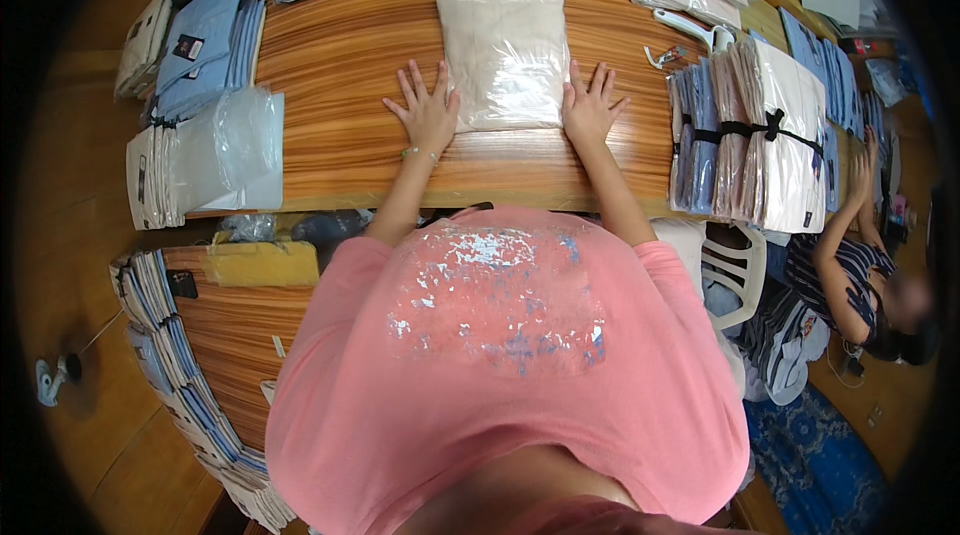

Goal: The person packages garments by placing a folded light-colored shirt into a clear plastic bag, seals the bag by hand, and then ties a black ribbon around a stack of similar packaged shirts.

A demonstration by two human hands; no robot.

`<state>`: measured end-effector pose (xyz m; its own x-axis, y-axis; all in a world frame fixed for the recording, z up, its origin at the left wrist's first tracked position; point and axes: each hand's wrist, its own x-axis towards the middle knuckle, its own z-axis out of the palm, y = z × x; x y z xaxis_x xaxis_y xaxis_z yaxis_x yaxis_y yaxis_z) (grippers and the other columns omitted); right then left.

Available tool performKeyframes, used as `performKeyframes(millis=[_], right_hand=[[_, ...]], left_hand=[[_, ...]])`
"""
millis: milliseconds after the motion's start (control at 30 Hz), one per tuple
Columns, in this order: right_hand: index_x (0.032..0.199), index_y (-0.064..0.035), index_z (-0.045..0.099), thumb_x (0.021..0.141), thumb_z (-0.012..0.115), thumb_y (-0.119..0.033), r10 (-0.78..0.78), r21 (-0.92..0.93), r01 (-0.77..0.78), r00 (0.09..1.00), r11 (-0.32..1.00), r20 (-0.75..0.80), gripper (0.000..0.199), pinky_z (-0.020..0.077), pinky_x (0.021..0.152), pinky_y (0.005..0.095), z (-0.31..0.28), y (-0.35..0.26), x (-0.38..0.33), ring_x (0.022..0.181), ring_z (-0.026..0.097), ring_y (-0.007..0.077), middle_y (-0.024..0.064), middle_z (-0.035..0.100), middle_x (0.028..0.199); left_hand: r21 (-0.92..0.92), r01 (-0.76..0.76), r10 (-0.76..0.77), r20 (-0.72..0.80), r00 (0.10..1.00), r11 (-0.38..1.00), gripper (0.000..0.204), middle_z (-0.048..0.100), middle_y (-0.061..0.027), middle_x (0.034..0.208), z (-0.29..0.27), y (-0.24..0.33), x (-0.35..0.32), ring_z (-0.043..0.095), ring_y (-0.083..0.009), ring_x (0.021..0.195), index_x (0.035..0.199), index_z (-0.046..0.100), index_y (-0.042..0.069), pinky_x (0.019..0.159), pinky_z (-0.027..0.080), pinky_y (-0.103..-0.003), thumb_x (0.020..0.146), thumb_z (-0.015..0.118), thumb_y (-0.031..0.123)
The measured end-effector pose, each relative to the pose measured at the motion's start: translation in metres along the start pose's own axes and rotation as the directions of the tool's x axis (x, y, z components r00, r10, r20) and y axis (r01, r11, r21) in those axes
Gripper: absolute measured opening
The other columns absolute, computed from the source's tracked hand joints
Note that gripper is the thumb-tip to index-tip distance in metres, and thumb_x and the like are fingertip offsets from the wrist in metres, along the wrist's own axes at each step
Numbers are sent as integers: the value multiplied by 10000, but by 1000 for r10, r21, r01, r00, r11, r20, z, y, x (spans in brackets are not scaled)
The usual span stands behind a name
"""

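Note:
A folded beige garment in a clear plastic bag point(503, 60) lies flat on the wood-grain table point(350, 55), straight in front of me. Against its left edge rests my left hand point(428, 115), palm down with fingers spread. My right hand point(594, 110) lies the same way along the right edge, fingers apart on the tabletop. Both thumbs are at the sides of the bag, and neither hand grips it. Light glares off the plastic over the middle of the bag.
Bagged garments tied with black ribbon point(765, 130) stand at the right, near a white handled tool point(690, 28). Clear plastic bags point(235, 150) and blue folded garments point(205, 55) are piled at the left. Beyond a white plastic chair point(738, 270), a person in striped clothing point(835, 275) works at the right.

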<state>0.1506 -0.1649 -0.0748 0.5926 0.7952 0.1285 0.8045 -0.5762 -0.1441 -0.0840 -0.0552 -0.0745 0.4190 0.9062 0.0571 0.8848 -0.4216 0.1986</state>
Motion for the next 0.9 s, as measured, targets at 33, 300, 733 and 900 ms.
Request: performKeyframes(millis=[33, 300, 733, 900], right_hand=[[1365, -337, 366, 929, 347, -419, 2, 39, -3, 1000, 999, 25, 444, 35, 1025, 651, -1, 2, 0, 1374, 122, 331, 155, 199, 1475], [1271, -256, 477, 828, 561, -198, -203, 509, 268, 962, 818, -180, 454, 132, 1035, 612, -51, 29, -47, 1325, 245, 322, 157, 312, 1398], [1011, -60, 602, 797, 599, -60, -283, 590, 550, 826, 591, -487, 214, 427, 686, 359, -184, -29, 67, 778, 519, 275, 136, 494, 839], [1030, -38, 572, 860, 552, -125, -282, 638, 496, 866, 589, -413, 193, 426, 685, 370, -125, -44, 138, 780, 529, 291, 152, 517, 870]], left_hand=[[-24, 8, -7, 57, 998, 1000, 544, -27, -176, 1503, -1, 0, 1, -36, -395, 1372, 1441, 164, 310, 971, -46, -696, 935, 308, 448], [-357, -110, 123, 14, 992, 928, 713, -9, -175, 1501, -22, 2, -55, -30, -388, 1374, 1453, 133, 150, 1031, 19, -626, 864, 520, 267], [-525, -554, 97, -663, 742, 646, 236, 558, -142, 989, -168, 41, 59, 544, -305, 895, 1035, 537, 30, 768, 444, -371, 850, 606, 158], [-788, -127, -40, -188, 981, 602, 264, 568, -187, 1014, -140, 35, 128, 553, -318, 892, 1031, 518, -16, 775, 435, -360, 898, 536, 210]])
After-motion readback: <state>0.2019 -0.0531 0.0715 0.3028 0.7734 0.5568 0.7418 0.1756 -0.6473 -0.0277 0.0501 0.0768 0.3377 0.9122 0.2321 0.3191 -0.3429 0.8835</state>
